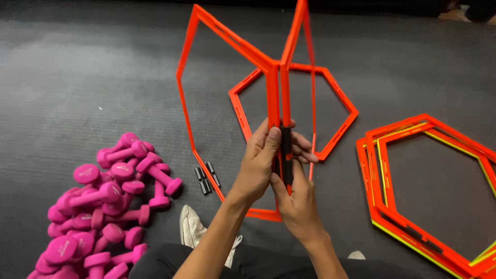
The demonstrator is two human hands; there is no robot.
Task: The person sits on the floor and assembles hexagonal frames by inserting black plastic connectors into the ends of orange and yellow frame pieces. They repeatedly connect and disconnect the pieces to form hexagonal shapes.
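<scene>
At my far left a heap of pink dumbbells (103, 206) lies on the dark floor (77, 77). Just right of it, a few small black clips (206, 177) lie loose on the floor beside the lower edge of the orange hexagon frames (227, 46) I am holding upright. My white shoe (192, 226) shows below them. My left hand (261, 163) is wrapped around the joined edges of the frames, thumb pressed on a black clip (285, 155) that clamps the orange bars together. My right hand (297, 199) grips the same spot from below, fingers closed on the bars and the lower end of that clip. Another orange hexagon (338, 93) lies flat on the floor behind my hands. Further right, well apart, a stack of orange and yellow-green hexagon frames (429, 191) rests flat on the floor.
</scene>
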